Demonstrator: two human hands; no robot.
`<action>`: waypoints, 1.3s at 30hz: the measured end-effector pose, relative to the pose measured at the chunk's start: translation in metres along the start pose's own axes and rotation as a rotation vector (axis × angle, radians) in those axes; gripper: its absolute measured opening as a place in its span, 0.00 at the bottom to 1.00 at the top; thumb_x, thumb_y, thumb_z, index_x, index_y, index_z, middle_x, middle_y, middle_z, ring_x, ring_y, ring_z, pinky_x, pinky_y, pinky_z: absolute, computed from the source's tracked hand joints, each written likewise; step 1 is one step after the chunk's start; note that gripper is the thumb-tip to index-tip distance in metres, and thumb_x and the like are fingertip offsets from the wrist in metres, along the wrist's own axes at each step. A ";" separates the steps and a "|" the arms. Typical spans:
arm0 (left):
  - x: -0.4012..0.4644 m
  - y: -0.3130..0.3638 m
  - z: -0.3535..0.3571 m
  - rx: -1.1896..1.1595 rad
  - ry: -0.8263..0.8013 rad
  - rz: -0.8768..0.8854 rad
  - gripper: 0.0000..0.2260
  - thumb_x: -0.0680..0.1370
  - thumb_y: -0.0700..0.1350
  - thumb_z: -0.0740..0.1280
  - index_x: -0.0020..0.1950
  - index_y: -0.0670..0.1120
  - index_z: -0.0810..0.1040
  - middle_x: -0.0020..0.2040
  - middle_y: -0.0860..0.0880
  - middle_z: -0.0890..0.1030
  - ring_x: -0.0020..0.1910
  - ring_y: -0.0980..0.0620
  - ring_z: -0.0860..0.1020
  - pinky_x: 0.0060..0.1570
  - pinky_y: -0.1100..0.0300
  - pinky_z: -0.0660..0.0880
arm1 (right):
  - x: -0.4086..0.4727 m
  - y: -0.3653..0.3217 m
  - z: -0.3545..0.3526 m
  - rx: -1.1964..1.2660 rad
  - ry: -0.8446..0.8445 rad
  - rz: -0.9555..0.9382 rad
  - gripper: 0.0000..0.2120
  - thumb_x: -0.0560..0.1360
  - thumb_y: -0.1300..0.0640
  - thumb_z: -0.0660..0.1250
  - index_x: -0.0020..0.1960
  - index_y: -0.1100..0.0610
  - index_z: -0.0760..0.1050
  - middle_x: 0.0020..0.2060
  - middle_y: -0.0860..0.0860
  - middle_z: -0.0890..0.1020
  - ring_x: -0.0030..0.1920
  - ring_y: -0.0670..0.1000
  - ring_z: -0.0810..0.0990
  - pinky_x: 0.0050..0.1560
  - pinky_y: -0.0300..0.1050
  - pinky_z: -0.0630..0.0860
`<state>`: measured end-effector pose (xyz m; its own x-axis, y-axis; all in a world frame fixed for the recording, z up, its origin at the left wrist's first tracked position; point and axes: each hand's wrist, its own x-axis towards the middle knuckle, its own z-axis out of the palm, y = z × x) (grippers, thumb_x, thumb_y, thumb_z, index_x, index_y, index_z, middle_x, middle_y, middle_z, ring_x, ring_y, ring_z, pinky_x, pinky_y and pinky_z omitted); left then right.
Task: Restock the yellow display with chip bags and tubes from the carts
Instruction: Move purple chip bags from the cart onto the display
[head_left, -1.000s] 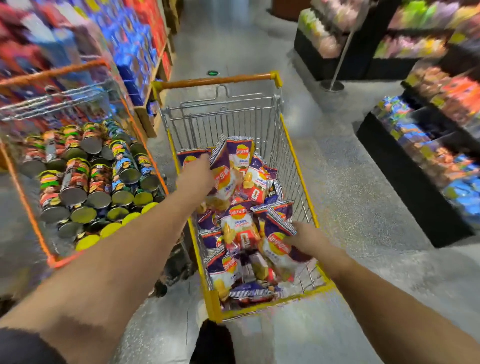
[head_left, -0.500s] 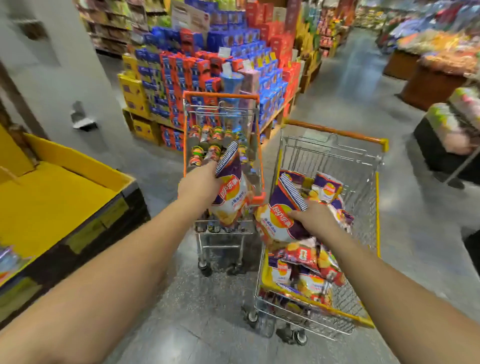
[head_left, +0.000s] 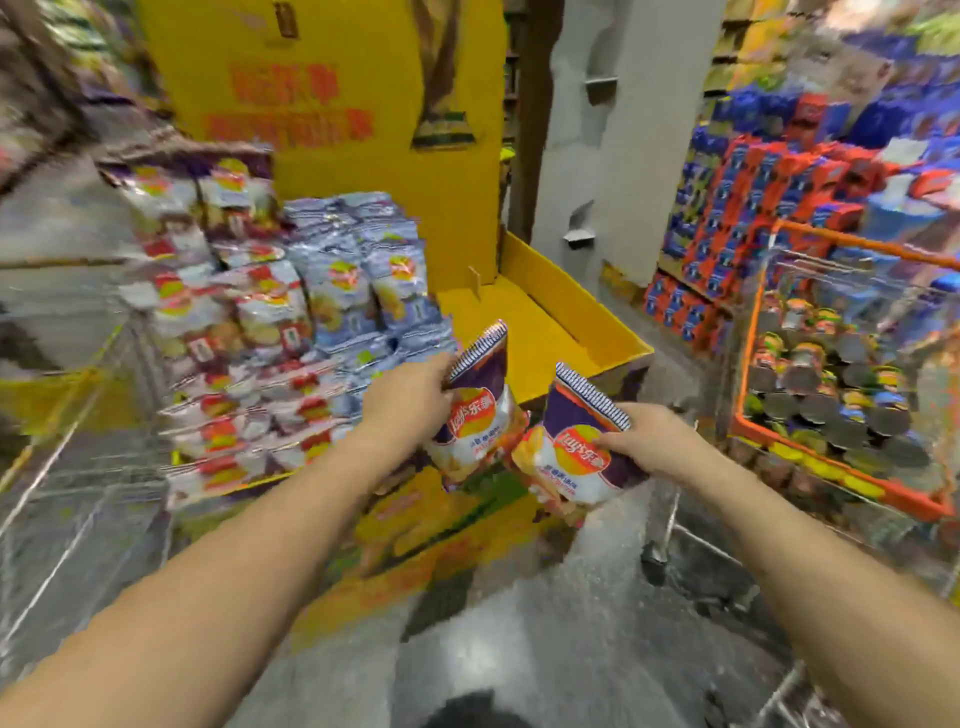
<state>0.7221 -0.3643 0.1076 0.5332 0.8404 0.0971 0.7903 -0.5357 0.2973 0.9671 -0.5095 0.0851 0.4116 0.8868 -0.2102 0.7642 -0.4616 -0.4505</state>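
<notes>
- The left hand (head_left: 410, 397) has its grip clamped on the top corner of a purple chip bag (head_left: 475, 423); the right hand (head_left: 652, 441) pinches a second purple chip bag (head_left: 576, 457) by its upper edge. Both bags hang in the air just in front of the yellow display (head_left: 566, 317).
- Such bags are probably light, puffed with air and crinkly, their contents brittle. The flat crimped seam at the top is likely the safest place to hold; squeezing the belly would risk crushing the chips. The glossy film may slip.
- The display's left part holds stacked bags (head_left: 291, 312), red-and-white and pale blue, blurred; its right part shows bare yellow floor.
- An orange-framed cart (head_left: 831, 473) on the right is packed with upright tubes (head_left: 831, 374), lids up.
</notes>
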 end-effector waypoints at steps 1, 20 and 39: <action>-0.005 -0.026 -0.009 0.017 0.006 -0.018 0.16 0.78 0.57 0.66 0.63 0.55 0.73 0.56 0.44 0.81 0.56 0.41 0.78 0.42 0.54 0.68 | 0.008 -0.023 0.010 -0.007 -0.022 -0.026 0.18 0.74 0.43 0.70 0.58 0.51 0.78 0.47 0.53 0.83 0.46 0.53 0.80 0.42 0.48 0.72; 0.016 -0.313 -0.165 0.125 0.166 -0.312 0.15 0.78 0.55 0.65 0.63 0.53 0.73 0.53 0.49 0.82 0.50 0.45 0.80 0.45 0.52 0.78 | 0.164 -0.344 0.073 -0.286 -0.165 -0.623 0.15 0.75 0.41 0.68 0.50 0.53 0.78 0.47 0.48 0.78 0.48 0.53 0.78 0.45 0.47 0.75; 0.270 -0.427 -0.286 0.294 0.274 -0.331 0.13 0.79 0.45 0.64 0.64 0.53 0.75 0.55 0.47 0.81 0.52 0.45 0.79 0.40 0.57 0.68 | 0.431 -0.535 -0.039 -0.399 0.090 -0.794 0.21 0.71 0.40 0.71 0.60 0.49 0.78 0.52 0.53 0.82 0.51 0.55 0.79 0.45 0.44 0.72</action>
<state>0.4420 0.1150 0.2789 0.1726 0.9383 0.2996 0.9757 -0.2045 0.0783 0.7551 0.1186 0.2690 -0.2883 0.9510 0.1115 0.9495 0.2989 -0.0950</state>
